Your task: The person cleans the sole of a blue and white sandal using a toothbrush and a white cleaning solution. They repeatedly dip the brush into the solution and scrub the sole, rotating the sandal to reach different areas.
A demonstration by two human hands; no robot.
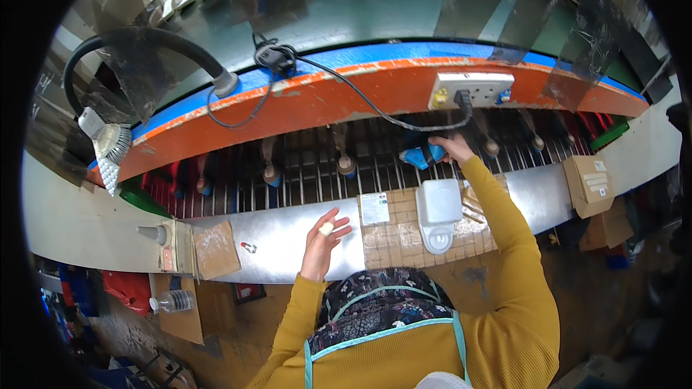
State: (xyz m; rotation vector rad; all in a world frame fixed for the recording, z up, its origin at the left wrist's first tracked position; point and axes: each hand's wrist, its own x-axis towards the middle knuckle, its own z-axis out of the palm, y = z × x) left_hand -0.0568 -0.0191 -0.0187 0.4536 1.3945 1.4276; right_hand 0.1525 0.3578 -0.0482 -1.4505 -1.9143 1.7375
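1. Spreading its fingers over the near edge of the shiny metal desk (pixel 270 234), the left grip (pixel 321 243) holds nothing; a pale wrap (pixel 326 228) shows on one finger.
2. Across the middle of the desk lies a cardboard sheet (pixel 395 246), with a white container (pixel 440 200) on it; both look dry and smooth. A loose brown cardboard piece (pixel 216 251) lies to the left, and a cardboard box (pixel 587 185) stands at the right end.
3. Beyond the desk, the right grip (pixel 448 150) is closed on the right end of a blue piece (pixel 414 158), which is over the metal rods (pixel 300 189). Whether it also rests on them, I cannot tell.
4. By its size against the fingers, the piece is probably light enough for one grip. Its faint shine suggests a smooth, slightly slippery skin; stiffness is hard to judge.
5. A thumb-and-fingers hold across its body seems surest, clear of the gaps between rods, where a small thing could snag.
6. Farther back, a chipped orange beam (pixel 393 88) carries a white socket strip (pixel 484 87), and behind it stretches a dark green surface (pixel 375 3).
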